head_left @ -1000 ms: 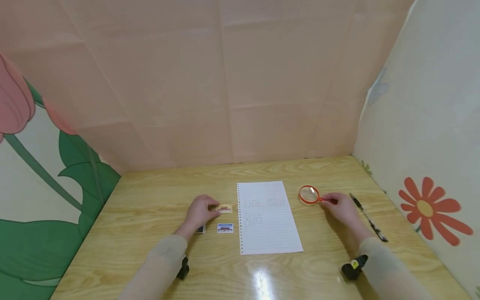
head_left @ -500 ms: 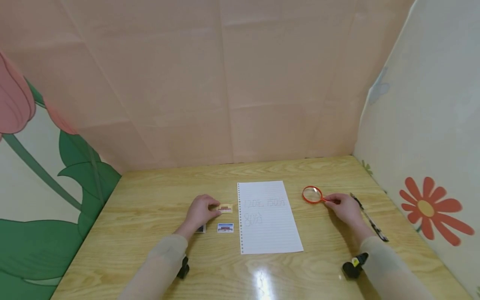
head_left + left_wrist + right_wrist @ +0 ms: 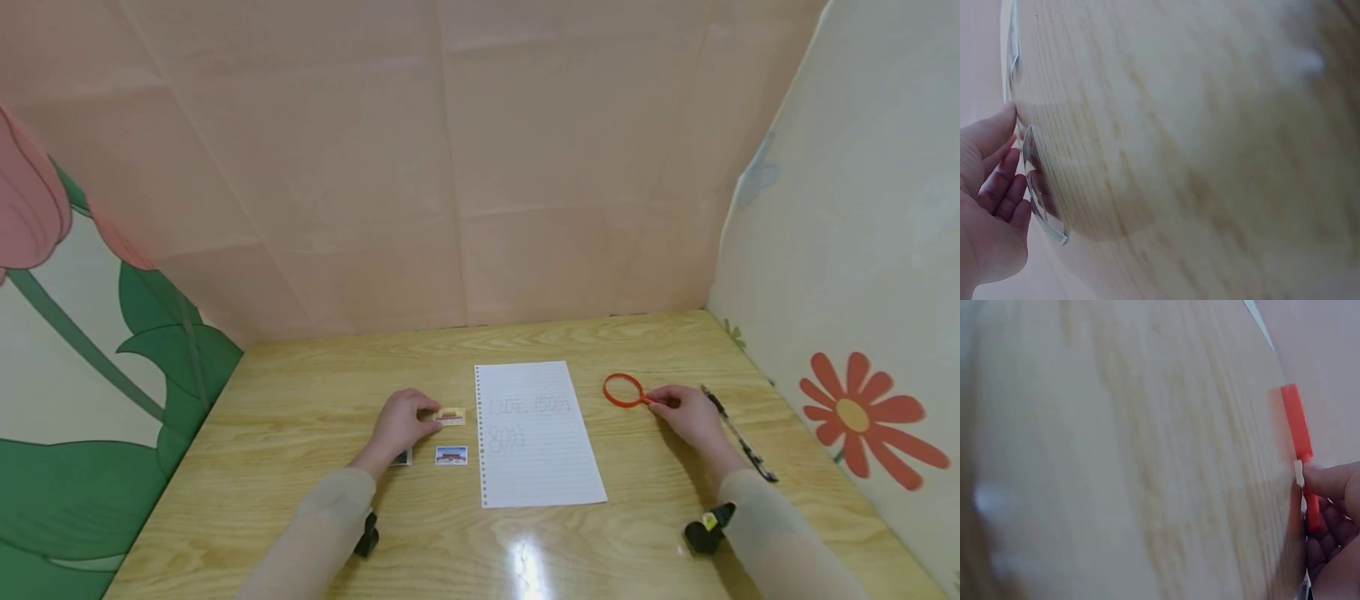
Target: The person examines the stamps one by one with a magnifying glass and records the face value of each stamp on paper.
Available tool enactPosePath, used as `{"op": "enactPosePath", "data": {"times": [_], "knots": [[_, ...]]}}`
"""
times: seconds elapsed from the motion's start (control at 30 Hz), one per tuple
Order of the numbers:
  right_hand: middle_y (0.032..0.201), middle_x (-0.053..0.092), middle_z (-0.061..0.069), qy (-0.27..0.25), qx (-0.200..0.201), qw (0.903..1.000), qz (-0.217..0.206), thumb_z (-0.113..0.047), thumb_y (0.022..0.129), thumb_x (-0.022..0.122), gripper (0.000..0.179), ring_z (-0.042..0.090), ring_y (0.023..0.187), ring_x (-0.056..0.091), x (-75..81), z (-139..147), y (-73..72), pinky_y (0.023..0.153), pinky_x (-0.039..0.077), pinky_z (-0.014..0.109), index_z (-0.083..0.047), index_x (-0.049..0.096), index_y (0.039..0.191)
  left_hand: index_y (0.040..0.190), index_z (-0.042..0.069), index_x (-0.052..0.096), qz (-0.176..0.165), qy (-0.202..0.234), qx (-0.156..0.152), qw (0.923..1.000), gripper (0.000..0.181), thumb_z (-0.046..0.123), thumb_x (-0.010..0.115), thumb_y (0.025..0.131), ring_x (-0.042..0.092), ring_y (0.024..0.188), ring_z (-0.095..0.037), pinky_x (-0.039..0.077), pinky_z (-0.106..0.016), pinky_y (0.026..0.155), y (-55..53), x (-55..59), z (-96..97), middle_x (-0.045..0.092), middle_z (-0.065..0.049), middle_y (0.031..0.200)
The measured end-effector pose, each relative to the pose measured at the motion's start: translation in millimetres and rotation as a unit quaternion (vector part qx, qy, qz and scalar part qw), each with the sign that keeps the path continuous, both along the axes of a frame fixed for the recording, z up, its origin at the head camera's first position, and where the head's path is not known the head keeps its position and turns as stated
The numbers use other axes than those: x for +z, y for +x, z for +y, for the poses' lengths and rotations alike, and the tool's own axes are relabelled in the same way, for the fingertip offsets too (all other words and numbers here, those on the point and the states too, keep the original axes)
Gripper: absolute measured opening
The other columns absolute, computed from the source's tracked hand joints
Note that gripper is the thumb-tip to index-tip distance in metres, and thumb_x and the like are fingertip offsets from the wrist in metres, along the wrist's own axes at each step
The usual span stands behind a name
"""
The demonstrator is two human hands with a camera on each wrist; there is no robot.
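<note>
In the head view my left hand (image 3: 402, 423) has its thumb and index finger at the left edge of a yellowish postage stamp (image 3: 450, 416), pinching it against the table. Just below lies a second stamp (image 3: 452, 455) with a red building on blue. A dark-pictured stamp (image 3: 403, 457) is partly hidden under the left wrist; the left wrist view shows a curled-up stamp (image 3: 1041, 187) beside the fingers. To the right of the paper, my right hand (image 3: 684, 410) grips the handle of a red magnifying glass (image 3: 641, 395), its ring pointing left, close over the table.
A lined sheet of paper (image 3: 540, 475) with handwritten numbers lies between the hands. A black pen (image 3: 738, 433) lies right of the right hand, beside the flowered wall (image 3: 847, 250). A pinkish backdrop (image 3: 465, 167) stands behind the wooden table (image 3: 300, 375).
The magnifying glass and right hand have shifted slightly right, and the bright glint in the lens is gone. My left hand stays at the yellowish stamp.
</note>
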State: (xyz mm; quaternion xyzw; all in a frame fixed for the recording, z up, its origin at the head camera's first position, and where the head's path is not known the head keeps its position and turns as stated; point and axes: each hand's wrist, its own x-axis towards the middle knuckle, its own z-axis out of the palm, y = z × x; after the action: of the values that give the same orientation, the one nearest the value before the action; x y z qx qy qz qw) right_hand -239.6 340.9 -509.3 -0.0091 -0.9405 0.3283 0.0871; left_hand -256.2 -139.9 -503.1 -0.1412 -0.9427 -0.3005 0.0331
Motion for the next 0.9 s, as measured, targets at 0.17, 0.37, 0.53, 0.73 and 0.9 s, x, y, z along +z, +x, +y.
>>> {"op": "enactPosePath", "data": {"times": [0.17, 0.37, 0.53, 0.73, 0.9], "knots": [[0.103, 0.069, 0.018, -0.025, 0.013, 0.9996, -0.002, -0.016, 0.092, 0.072, 0.028, 0.028, 0.091, 0.061, 4.8, 2, 5.9, 0.075, 0.047, 0.034, 0.001, 0.069, 0.114, 0.104, 0.009, 0.077, 0.004, 0.003, -0.006, 1.0000, 0.028, 0.019, 0.084, 0.080, 0.060, 0.099, -0.024, 0.047, -0.043, 0.093, 1.1, 1.9, -0.2, 0.068, -0.004, 0.101], [0.105, 0.062, 0.017, -0.087, 0.021, 0.9956, -0.029, -0.022, 0.095, 0.068, 0.042, 0.015, 0.082, 0.055, 12.3, 9, 14.5, 0.059, 0.050, 0.027, 0.003, 0.060, 0.128, 0.105, 0.008, 0.077, 0.002, 0.008, -0.005, 1.0000, 0.028, 0.019, 0.084, 0.080, 0.060, 0.099, -0.025, 0.047, -0.043, 0.093, 2.0, 4.2, 0.0, 0.068, -0.005, 0.101], [0.108, 0.064, 0.020, -0.079, 0.022, 0.9964, 0.017, -0.021, 0.094, 0.070, 0.042, 0.003, 0.083, 0.053, 14.4, 24, 18.2, 0.062, 0.049, 0.022, 0.003, 0.061, 0.127, 0.104, 0.008, 0.077, 0.006, 0.004, -0.007, 1.0000, 0.027, 0.019, 0.084, 0.080, 0.060, 0.099, -0.024, 0.047, -0.043, 0.093, 1.7, 2.6, 0.0, 0.068, -0.004, 0.101], [0.115, 0.061, 0.024, -0.058, -0.002, 0.9982, 0.017, -0.026, 0.096, 0.067, 0.046, 0.018, 0.090, 0.054, 17.4, 43, 23.4, 0.062, 0.049, 0.027, 0.003, 0.058, 0.132, 0.104, 0.008, 0.077, 0.003, 0.011, -0.006, 0.9999, 0.027, 0.018, 0.084, 0.080, 0.060, 0.099, -0.024, 0.047, -0.043, 0.094, 2.1, 2.6, 0.6, 0.068, -0.004, 0.101], [0.123, 0.058, 0.031, -0.019, -0.003, 0.9995, 0.023, -0.028, 0.096, 0.067, 0.052, 0.045, 0.107, 0.052, 14.2, 60, 22.6, 0.081, 0.045, 0.051, 0.006, 0.056, 0.133, 0.103, 0.007, 0.077, 0.009, 0.013, -0.009, 0.9998, 0.026, 0.017, 0.084, 0.080, 0.060, 0.098, -0.024, 0.047, -0.043, 0.093, 2.0, 2.0, -0.3, 0.068, -0.004, 0.100]]}}
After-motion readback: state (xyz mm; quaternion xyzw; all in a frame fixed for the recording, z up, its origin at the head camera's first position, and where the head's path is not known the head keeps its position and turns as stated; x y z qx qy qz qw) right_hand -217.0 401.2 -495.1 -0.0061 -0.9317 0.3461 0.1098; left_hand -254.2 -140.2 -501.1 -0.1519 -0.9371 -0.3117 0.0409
